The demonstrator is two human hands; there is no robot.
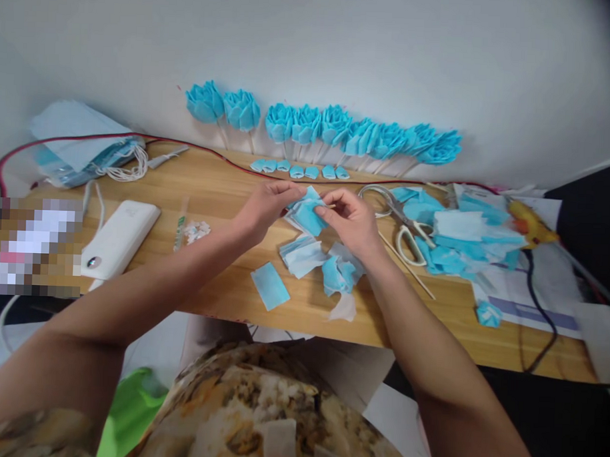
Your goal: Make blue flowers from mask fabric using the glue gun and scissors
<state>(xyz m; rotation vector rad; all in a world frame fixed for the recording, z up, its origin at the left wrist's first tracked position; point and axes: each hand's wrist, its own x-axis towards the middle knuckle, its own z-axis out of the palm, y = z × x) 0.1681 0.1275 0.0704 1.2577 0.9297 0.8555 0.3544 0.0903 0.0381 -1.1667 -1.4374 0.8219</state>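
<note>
- The left hand and right hand pinch soft blue-and-white fabric pieces between fingertips, above the wooden desk.
- Apparently finished: nine blue fabric flowers on thin sticks, at twelve o'clock from the hands.
- Seemingly unused: seven small folded blue pieces, twelve o'clock; flat blue rectangle, seven.
- Clear plastic bag, near ten: seemingly pale-blue sheets inside.

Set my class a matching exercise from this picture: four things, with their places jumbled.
Things:
1. Blue flowers
2. White power bank
3. Scissors
4. Layered blue pieces

Places:
A. Left side of the table
B. Between the left hand and right hand
C. In a row along the wall
D. At the scrap pile

Pairs: 1-C, 2-A, 3-D, 4-B
</note>
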